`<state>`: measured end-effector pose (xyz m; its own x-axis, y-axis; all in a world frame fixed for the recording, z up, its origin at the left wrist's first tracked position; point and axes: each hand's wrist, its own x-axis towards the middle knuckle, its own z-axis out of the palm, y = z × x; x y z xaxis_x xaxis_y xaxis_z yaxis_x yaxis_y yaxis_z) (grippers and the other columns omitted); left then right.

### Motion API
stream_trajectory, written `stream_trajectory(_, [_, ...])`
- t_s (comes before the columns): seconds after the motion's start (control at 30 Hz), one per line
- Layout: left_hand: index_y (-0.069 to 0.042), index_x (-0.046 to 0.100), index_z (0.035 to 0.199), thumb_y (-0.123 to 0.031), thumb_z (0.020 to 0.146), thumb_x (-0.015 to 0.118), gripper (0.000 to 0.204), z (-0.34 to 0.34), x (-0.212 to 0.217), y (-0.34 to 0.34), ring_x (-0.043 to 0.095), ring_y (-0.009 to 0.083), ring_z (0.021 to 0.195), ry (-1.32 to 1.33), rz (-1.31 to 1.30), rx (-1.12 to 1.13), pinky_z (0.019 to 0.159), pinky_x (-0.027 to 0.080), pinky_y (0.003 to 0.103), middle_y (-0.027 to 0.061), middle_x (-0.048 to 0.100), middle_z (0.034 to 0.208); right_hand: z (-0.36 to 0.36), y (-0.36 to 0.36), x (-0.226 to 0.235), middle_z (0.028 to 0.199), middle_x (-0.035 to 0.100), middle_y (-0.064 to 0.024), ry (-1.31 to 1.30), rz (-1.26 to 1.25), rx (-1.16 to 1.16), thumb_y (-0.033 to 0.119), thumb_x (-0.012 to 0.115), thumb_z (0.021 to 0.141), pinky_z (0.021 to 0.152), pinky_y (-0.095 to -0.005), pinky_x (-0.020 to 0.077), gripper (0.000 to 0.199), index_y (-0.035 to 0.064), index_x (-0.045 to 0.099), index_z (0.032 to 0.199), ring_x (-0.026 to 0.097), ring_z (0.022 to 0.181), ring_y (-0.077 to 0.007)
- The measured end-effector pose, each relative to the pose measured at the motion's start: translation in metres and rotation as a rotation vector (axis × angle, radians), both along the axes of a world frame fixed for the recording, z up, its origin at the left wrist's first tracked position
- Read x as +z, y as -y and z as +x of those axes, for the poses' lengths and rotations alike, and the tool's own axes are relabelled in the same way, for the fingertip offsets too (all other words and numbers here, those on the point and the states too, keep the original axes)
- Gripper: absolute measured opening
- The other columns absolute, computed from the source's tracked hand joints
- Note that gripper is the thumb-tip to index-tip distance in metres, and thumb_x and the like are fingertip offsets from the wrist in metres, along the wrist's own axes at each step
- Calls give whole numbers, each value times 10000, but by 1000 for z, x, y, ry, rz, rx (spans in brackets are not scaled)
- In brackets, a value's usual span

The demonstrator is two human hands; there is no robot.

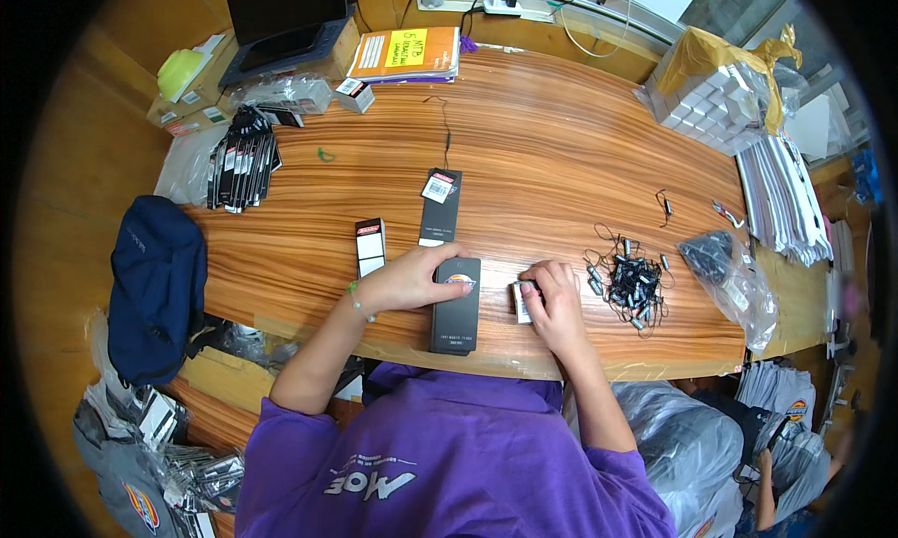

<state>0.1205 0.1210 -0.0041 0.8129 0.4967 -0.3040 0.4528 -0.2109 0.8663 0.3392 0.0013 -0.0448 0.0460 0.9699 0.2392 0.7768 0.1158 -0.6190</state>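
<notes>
My left hand (pixel 412 281) grips a stack of long black hang tags (pixel 456 318) near the table's front edge, its thumb lying across the top tag. Beyond it lies a black hang tag (pixel 440 210) with a small white-and-red tag (pixel 438 186) on it and a dark string (pixel 447 140) running away from its far end. To the right, my right hand (pixel 556 304) closes over a small stack of white tags (pixel 522 304) standing on the table. Another white tag with a red-and-black top (pixel 370 246) lies left of the black stack, partly behind my left forearm.
Right of my right hand is a pile of black string loops with grey ends (pixel 636 281). Farther right are a clear plastic bag (pixel 739 281) and small snips (pixel 727 213). Bundled black tags (pixel 241 168) lie at the left, and boxed white cards (pixel 716 103) at the back right.
</notes>
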Motion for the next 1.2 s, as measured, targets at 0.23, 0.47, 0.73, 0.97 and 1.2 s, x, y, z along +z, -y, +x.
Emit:
stream_trajectory(0.23, [-36, 513, 1146, -247, 830, 632, 399, -5, 9, 16, 553, 223, 994, 80, 51, 74, 833, 439, 328, 122, 581, 1059, -14, 13, 4, 892, 538, -92, 9, -58, -81, 180, 557, 821, 751, -379, 355, 151, 51, 605, 884, 470, 874, -277])
stream_trajectory(0.47, [-12, 509, 1163, -214, 814, 642, 425, -44, 8, -29, 474, 278, 1098, -79, 616, 416, 856, 480, 357, 157, 507, 1157, 13, 9, 3, 942, 564, -163, -151, -97, -89, 255, 477, 888, 811, -414, 404, 279, 17, 600, 966, 509, 938, -335])
stream_trajectory(0.73, [-29, 521, 1125, -142, 784, 635, 377, -68, -22, -14, 461, 326, 1053, -160, 563, 392, 901, 394, 388, 150, 517, 1026, 11, 8, 4, 937, 577, -151, -209, -90, -129, 260, 483, 888, 826, -403, 395, 282, 13, 597, 963, 520, 930, -327])
stream_trajectory(0.97, [-59, 421, 1306, -260, 881, 529, 482, -35, 21, -47, 378, 313, 1225, -83, 638, 400, 1028, 288, 372, 167, 427, 1301, 24, 0, 4, 839, 592, -143, -360, 146, -216, 86, 515, 857, 742, -337, 425, 143, -27, 589, 902, 554, 822, -275])
stream_trajectory(1.2, [-12, 436, 1266, -266, 894, 490, 454, 24, -33, -163, 396, 323, 1207, -184, 775, 258, 1018, 312, 387, 173, 449, 1274, 27, -8, -21, 786, 590, -79, -792, 137, -282, 140, 458, 932, 698, -267, 451, 216, -24, 595, 898, 560, 747, -143])
